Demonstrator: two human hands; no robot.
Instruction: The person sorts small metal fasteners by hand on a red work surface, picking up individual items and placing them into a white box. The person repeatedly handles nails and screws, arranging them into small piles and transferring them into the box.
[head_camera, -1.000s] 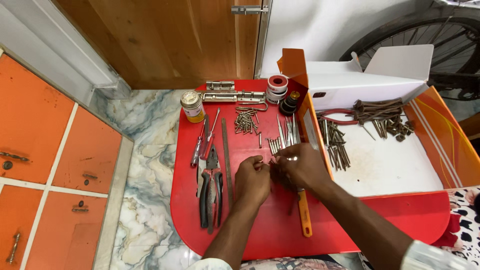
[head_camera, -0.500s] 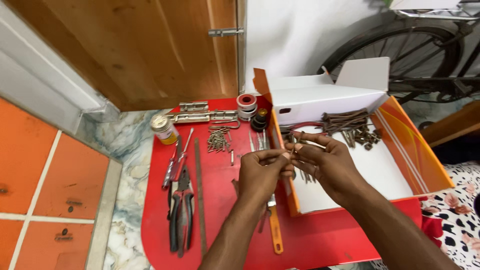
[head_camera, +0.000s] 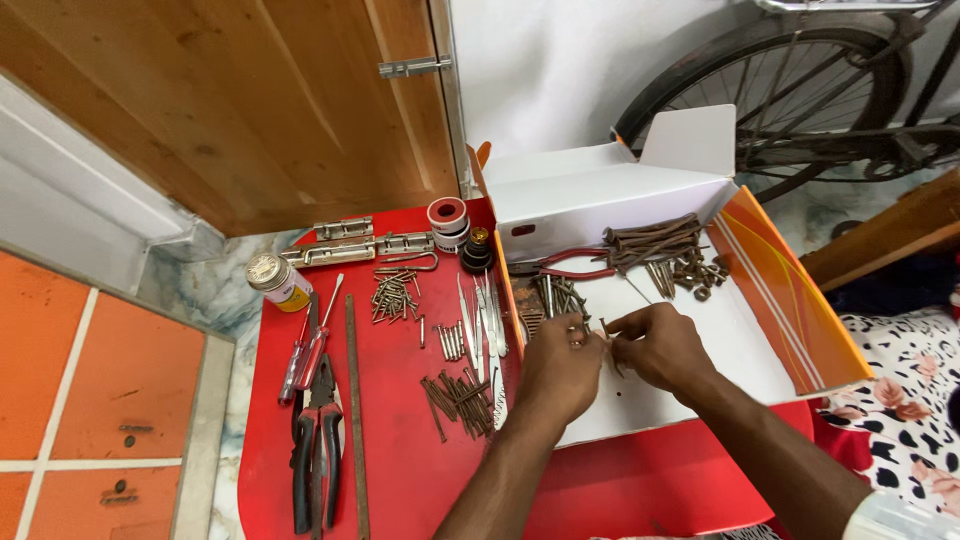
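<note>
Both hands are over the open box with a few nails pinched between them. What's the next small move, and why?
Probably lower the hands and let the nails go beside the nail pile in the box. The left hand and right hand already meet over its white floor, and like nails lie just behind them.

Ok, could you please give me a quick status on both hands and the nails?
Left hand and right hand together over the open box, pinching small nails. Loose rusty nails on the red table. Nothing blocking.

red table (head_camera: 400, 470); white-lined orange box (head_camera: 790, 300); rusty-brown nails (head_camera: 460, 395)
</note>
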